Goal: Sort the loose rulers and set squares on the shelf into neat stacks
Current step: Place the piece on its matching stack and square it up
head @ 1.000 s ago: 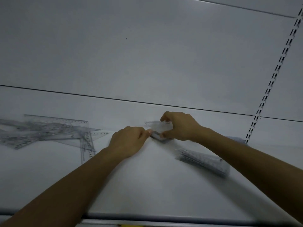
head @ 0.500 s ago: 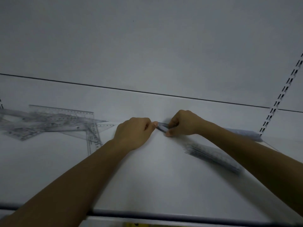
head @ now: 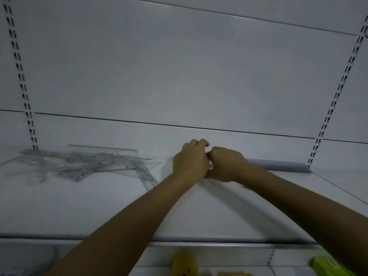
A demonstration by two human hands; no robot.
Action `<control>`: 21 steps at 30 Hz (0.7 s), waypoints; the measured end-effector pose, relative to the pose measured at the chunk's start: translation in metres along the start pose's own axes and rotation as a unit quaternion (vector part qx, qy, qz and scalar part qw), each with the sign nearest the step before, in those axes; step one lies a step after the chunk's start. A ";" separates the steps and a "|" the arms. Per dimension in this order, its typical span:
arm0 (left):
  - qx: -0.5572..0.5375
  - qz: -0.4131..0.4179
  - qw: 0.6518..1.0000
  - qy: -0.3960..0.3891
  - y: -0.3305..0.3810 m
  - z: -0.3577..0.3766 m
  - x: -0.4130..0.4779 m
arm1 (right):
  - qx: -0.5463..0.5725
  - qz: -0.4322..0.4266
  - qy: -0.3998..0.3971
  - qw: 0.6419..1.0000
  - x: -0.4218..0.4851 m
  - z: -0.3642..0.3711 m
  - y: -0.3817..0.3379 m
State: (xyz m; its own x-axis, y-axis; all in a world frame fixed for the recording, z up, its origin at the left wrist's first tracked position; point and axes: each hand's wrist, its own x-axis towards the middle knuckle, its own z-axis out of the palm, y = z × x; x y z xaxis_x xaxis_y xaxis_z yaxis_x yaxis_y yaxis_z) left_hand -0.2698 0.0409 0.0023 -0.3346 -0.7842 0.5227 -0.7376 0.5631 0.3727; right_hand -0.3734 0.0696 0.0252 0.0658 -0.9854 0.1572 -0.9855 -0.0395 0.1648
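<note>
My left hand (head: 190, 160) and my right hand (head: 227, 165) are pressed together near the back of the white shelf (head: 119, 212), fingers curled. Between them they grip a small clear stack of set squares (head: 211, 167); only a pale sliver of it shows. A loose pile of transparent rulers and set squares (head: 89, 164) sprawls on the shelf to the left of my hands. A neat bundle of rulers (head: 276, 165) lies along the back wall to the right, just behind my right wrist.
Slotted uprights stand at the back left (head: 22, 80) and back right (head: 334, 96). The shelf's front edge (head: 199, 239) runs across below my forearms. On the lower shelf sit yellow items (head: 185, 264) and a green item (head: 330, 265).
My hands have closed together until they touch, hiding the small stack they held between them. The view has tilted down and now takes in the lower shelf.
</note>
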 end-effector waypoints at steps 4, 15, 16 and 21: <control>0.052 0.065 0.996 -0.005 -0.040 -0.058 -0.016 | 0.034 0.012 -0.039 0.999 0.010 -0.008 -0.050; 0.139 -0.069 0.950 -0.272 -0.276 -0.145 -0.075 | 0.079 0.050 0.003 0.996 0.042 0.009 -0.197; 0.130 -0.053 0.955 -0.260 -0.278 -0.142 -0.073 | 0.077 0.064 0.015 0.995 0.044 0.009 -0.198; 0.116 0.051 0.972 -0.200 -0.283 -0.136 -0.064 | 0.186 0.112 0.092 0.972 0.042 0.026 -0.192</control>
State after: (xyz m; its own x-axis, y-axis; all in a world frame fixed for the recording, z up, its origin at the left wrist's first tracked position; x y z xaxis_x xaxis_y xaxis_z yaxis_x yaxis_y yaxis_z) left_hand 0.0404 -0.0324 -0.0322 -0.5798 -0.7921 0.1907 -0.7857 0.6055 0.1265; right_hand -0.1860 0.0317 -0.0253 -0.1647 -0.9313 0.3249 -0.9643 0.0829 -0.2514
